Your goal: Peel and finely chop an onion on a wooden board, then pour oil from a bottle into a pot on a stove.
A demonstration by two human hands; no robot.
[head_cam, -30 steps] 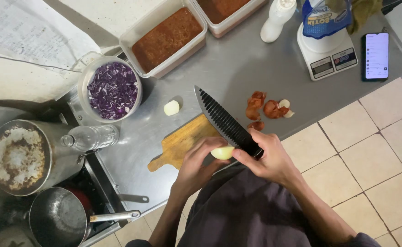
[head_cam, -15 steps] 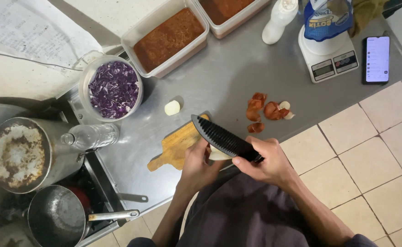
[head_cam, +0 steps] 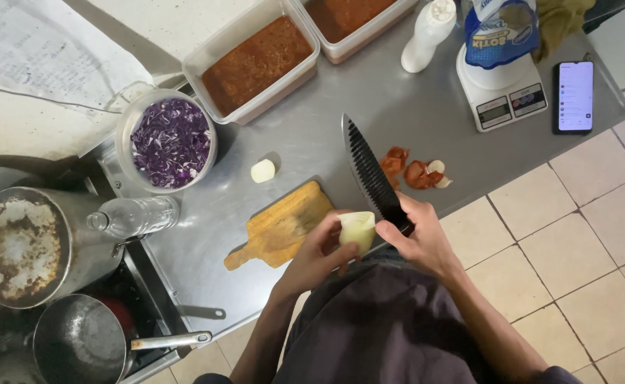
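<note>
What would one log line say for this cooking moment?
left hand: holds peeled onion | right hand: grips knife, blade pointing away | board: bare | peels: on counter

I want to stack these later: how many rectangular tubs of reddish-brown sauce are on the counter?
2: one tub beside the bowl of purple cabbage, another at the top edge, partly cut off. More may lie out of frame.

The one camera sits on the person's head and looks straight down, close above the metal counter (head_cam: 326, 135) and tiled floor (head_cam: 575, 249).

L hand (head_cam: 319, 257) holds peeled onion (head_cam: 357, 230), R hand (head_cam: 420, 238) knife (head_cam: 369, 171).
</note>
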